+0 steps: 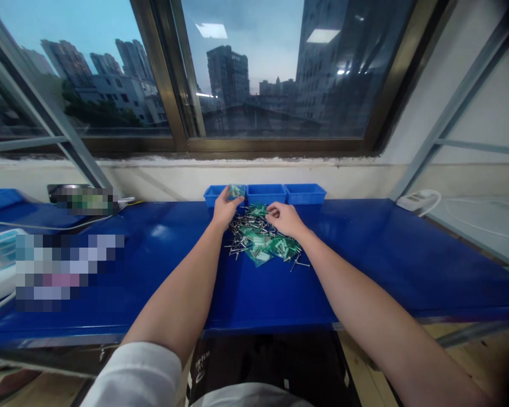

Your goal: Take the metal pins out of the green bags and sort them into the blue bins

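1. Pile (248, 229): loose screws mixed with green packets (259, 250), on the blue table (152, 282).
2. Left hand (224, 211): beyond the pile's far left edge; grip closed, thumb and fingers pinching one clear-green packet (237, 191) by its side, in front of or over the left bin (213, 194).
3. Right hand (287, 219): at the pile's far right part; grip partly closed, fingers curled, next to a green packet; can't tell if it has hold of anything.
4. Middle bin (266, 195), right bin (306, 195): in a row with the left one, behind the pile.
5. Power strip (417, 199): well right of the pile.
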Available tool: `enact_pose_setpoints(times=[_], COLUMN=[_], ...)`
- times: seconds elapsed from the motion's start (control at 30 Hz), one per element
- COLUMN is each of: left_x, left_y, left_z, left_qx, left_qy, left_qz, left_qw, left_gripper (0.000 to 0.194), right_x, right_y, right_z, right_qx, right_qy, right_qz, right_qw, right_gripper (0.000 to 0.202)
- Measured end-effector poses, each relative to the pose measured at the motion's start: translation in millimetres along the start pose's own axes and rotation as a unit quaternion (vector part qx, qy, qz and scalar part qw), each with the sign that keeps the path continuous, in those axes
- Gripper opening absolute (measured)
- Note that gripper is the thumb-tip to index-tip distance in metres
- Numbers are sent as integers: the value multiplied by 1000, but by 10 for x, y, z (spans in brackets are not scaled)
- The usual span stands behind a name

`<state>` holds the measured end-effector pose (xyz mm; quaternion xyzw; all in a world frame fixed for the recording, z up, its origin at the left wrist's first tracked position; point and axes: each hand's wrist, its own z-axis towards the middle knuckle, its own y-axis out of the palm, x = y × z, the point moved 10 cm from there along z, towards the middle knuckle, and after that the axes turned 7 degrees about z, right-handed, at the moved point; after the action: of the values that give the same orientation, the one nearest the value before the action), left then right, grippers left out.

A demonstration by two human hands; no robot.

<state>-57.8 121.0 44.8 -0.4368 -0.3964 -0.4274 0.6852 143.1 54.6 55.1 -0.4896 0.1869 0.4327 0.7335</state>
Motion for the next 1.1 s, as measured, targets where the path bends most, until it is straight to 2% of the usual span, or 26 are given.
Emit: enact_pose_setpoints(times=[0.07,0.13,0.27,0.37,0.5,0.53,0.63,0.7,0.8,0.93,1.1], left_x=[-22,0,51,70,71,58,-36,-87,-129,-212,-237], left_y=[84,92,77,25,-185,-190,-72,-16,-7,3,32], left_z=[6,21,46,43,2,-5,-25,-48,-70,-49,-11], left_qx=[-33,-27,-1,18,80,72,1,-20,-10,-23,-53], left_qy=[4,31,63,62,46,40,16,-3,-43,-92,-97], left_qz=[-25,-41,-23,43,201,243,351,407,448,426,381], left_qw=[999,998,998,997,975,966,936,913,893,899,918], left_gripper=[75,78,67,56,41,36,31,40,54,47,28], right_x=[-9,-4,2,2,1,3,9,3,-6,-18,-18], right_y=[14,19,41,48,33,31,34,44,59,71,68], right_z=[-4,-6,-10,-11,-3,0,7,7,3,-5,-8], right_qx=[-12,-19,-30,-33,-26,-25,-25,-28,-36,-46,-49], right_qy=[0,3,1,0,-4,-6,-10,-14,-14,-12,-8], right_qz=[-16,-25,-28,-26,-34,-37,-44,-46,-53,-61,-68], right_qw=[1000,1000,999,999,999,999,999,998,998,997,996], right_gripper=[19,19,20,19,16,15,14,13,13,13,13])
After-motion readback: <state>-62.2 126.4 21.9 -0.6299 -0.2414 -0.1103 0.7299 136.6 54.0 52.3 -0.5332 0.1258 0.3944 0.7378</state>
